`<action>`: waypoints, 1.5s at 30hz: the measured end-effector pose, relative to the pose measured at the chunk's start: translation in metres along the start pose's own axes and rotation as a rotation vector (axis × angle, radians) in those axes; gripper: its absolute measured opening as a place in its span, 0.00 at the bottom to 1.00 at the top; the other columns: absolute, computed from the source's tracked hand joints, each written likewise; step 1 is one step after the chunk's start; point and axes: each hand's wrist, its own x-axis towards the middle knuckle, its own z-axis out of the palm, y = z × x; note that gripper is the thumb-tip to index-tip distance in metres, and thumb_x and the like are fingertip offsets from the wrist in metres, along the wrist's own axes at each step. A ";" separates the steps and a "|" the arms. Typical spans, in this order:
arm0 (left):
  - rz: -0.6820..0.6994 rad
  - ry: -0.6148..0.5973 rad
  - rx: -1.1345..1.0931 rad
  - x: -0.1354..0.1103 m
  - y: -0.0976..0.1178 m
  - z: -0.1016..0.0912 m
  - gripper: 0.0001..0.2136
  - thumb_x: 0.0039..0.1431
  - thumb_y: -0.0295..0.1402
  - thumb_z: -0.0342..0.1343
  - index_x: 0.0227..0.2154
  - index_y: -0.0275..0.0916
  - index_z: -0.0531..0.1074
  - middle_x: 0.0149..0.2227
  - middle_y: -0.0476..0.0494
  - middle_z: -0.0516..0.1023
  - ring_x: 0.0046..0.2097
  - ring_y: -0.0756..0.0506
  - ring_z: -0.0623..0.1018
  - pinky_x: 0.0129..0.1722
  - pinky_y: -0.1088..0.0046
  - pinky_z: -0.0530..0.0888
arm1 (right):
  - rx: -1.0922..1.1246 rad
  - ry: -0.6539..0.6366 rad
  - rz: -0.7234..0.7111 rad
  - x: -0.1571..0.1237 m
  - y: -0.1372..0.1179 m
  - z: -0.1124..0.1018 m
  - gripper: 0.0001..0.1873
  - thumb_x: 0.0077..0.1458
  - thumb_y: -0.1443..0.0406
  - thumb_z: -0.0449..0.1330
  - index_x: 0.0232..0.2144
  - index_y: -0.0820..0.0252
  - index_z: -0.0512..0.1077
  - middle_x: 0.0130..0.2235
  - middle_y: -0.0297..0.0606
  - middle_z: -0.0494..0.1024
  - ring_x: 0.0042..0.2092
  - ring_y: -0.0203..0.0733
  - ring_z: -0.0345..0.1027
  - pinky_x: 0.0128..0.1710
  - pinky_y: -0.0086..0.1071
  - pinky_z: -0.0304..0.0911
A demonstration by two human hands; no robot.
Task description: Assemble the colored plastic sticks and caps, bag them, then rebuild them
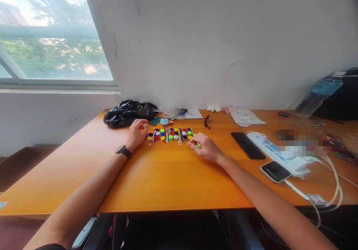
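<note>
A patch of small coloured round pieces [170, 134] with several thin coloured sticks laid across them sits on the orange table [156, 175]. My left hand [137, 132] rests at the patch's left end, fingers curled loosely and touching the pieces there. My right hand [204, 145] lies at the right end, fingertips pinched on a green stick [198, 145]. A black band [123, 151] is on my left wrist.
A black plastic bag [128, 113], a small round tin [164, 122], papers [246, 116] and folded glasses [207, 121] lie by the wall. To the right are a black phone [248, 145], a white power strip [279, 151], a smaller device [275, 171] and cables [332, 183].
</note>
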 end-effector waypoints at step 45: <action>0.008 -0.265 0.233 -0.003 0.004 0.012 0.15 0.64 0.45 0.55 0.26 0.42 0.76 0.28 0.43 0.79 0.31 0.42 0.76 0.31 0.68 0.67 | 0.011 -0.043 -0.014 -0.002 -0.003 0.004 0.12 0.68 0.59 0.60 0.31 0.55 0.75 0.32 0.39 0.77 0.38 0.46 0.68 0.41 0.40 0.64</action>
